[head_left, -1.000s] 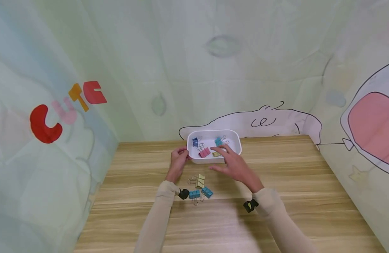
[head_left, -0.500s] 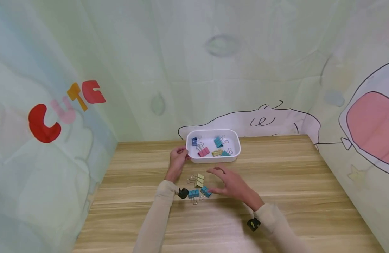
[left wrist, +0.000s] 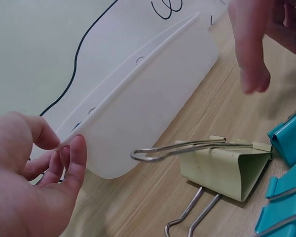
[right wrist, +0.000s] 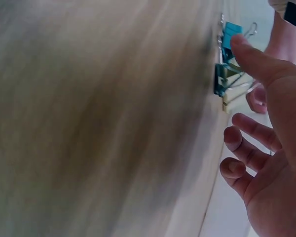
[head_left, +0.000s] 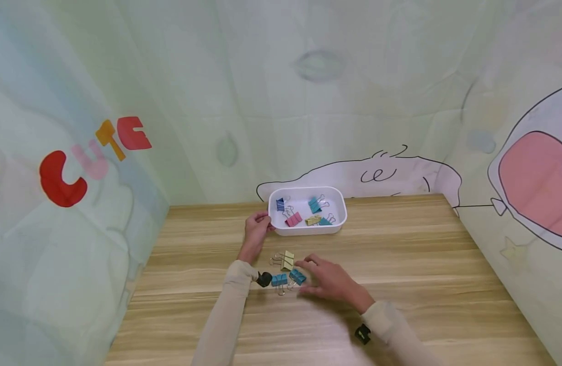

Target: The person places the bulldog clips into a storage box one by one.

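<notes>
My left hand (head_left: 256, 233) pinches the left rim of a white plastic tray (left wrist: 138, 108) between thumb and fingers. Inside the tray lie a dark blue, a pink (head_left: 293, 219), a yellow and two teal binder clips. On the table in front of it sit a larger yellow binder clip (left wrist: 222, 170) and two blue binder clips, one on the left (head_left: 279, 280) and one on the right (head_left: 297, 276). My right hand (head_left: 331, 278) hovers just right of the right blue clip, thumb and fingers apart, holding nothing.
The wood-grain table (head_left: 423, 279) runs up to a printed cloth backdrop (head_left: 281, 101) just behind the tray. More cloth hangs at the left and right sides. Each wrist wears a small black strap-on device (head_left: 363, 334).
My right hand has come back from above the tray, down to the clips on the table. A teal clip at the tray's front right is now uncovered. The left hand stays on the rim.
</notes>
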A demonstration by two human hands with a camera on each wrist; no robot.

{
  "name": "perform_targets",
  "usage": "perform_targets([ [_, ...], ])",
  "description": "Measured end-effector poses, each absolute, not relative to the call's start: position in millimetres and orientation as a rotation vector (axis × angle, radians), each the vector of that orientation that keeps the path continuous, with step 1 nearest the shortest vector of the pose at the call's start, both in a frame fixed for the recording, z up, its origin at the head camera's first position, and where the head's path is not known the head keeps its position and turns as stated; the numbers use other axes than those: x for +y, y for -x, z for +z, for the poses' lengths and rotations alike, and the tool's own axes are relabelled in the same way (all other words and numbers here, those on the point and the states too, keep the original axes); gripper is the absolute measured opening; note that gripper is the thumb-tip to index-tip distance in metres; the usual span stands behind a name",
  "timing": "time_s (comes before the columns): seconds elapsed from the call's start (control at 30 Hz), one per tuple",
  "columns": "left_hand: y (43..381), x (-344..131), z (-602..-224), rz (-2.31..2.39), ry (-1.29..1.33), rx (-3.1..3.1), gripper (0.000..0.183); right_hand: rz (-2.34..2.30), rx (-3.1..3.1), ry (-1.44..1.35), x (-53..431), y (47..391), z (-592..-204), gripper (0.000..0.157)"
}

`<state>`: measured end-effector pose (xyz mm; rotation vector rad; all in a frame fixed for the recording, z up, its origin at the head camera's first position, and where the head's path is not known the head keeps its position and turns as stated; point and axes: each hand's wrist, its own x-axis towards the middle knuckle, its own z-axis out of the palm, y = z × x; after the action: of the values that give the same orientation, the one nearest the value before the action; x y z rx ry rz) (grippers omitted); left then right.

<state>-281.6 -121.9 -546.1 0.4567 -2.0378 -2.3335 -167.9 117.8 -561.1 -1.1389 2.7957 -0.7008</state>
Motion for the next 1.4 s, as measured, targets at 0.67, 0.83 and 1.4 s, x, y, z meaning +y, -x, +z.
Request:
perform_targets([
  [0.67, 281.5, -122.3, -544.9, -2.334, -0.478, -2.052, 0.038, -0.664, 2.874, 1.144, 105.7, 164.6, -573.6, 0.036],
  [0.83, 282.0, -121.4, -545.2, -2.321, -0.476, -2.042, 0.036, -0.646, 2.897, 1.151, 105.0, 165.0, -574.3, 0.033],
  [1.4, 279.7, -121.0, -541.8, -2.323, -0.476, -2.041, 0.037, -0.723, 2.950, 1.163, 105.5, 164.4, -575.8, 0.029],
])
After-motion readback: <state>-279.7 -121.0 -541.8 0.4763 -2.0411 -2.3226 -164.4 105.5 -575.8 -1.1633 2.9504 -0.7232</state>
